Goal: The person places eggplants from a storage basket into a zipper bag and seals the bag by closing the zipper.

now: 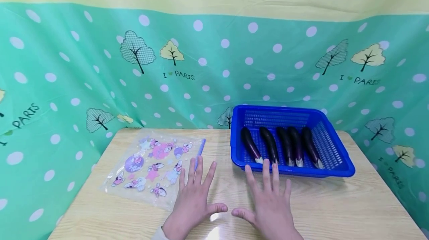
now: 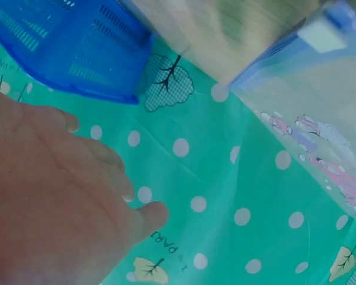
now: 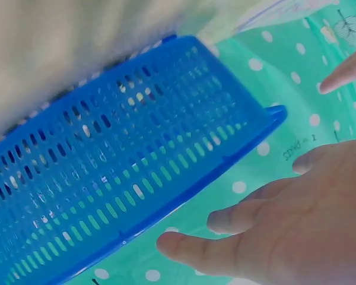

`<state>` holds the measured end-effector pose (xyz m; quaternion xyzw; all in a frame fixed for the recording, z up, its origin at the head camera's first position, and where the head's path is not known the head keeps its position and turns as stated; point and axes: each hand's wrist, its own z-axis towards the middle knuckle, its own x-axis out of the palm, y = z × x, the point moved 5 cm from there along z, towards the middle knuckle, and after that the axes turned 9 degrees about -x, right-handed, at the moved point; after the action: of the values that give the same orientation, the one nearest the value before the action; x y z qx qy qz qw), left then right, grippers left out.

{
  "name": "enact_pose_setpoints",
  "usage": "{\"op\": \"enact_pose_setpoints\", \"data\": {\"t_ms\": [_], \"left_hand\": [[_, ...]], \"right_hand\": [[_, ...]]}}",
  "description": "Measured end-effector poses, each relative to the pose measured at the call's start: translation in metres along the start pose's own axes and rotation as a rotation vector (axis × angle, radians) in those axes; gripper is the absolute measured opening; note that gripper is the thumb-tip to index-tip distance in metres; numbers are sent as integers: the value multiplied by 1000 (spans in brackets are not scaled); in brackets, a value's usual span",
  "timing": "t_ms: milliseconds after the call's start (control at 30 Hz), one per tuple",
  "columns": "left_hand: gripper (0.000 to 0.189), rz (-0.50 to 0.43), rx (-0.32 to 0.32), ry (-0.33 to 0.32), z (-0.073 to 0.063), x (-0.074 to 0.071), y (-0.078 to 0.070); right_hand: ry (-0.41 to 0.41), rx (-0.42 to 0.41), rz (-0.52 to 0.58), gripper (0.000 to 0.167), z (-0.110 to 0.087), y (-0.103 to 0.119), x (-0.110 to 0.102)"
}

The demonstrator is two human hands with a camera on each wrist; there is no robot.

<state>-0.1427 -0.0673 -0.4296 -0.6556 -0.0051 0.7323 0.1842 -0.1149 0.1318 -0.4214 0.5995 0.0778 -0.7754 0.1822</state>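
Both hands hover over the front of the table with fingers spread and nothing in them. My left hand (image 1: 192, 202) is beside the right edge of a clear plastic zip bag (image 1: 140, 191) printed with pink and purple cartoon figures; the bag lies flat, its blue slider strip (image 1: 202, 147) along the right side. In front of the blue basket (image 1: 335, 173) is my right hand (image 1: 273, 210), its fingertips overlapping the near rim in the head view. Several dark purple eggplants (image 1: 268, 141) lie side by side in the basket, stem ends toward me.
The light wood table (image 1: 221, 191) meets a green dotted curtain (image 1: 187, 98) at its back and sides. In the left wrist view the bag's printed face (image 2: 326, 154) and the basket's side (image 2: 83, 53) appear. The basket's slotted wall (image 3: 136, 142) fills much of the right wrist view.
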Motion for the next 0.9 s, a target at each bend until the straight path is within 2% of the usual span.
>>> {"op": "enact_pose_setpoints", "data": {"t_ms": [200,433,633,733,900], "left_hand": [[118,-26,-6,-7,-8,-4,-1],[119,-53,1,-1,-9,-5,-5],[117,-39,-6,5,-6,-6,-1],[110,-71,-60,52,5,-6,12],[84,-152,-251,136,31,-4,50]], "right_hand": [[19,4,-2,112,-13,5,8],[18,11,3,113,-14,4,10],[24,26,-7,112,-14,2,7],[24,4,13,108,-9,0,0],[-40,-97,129,78,14,-12,-32]]}}
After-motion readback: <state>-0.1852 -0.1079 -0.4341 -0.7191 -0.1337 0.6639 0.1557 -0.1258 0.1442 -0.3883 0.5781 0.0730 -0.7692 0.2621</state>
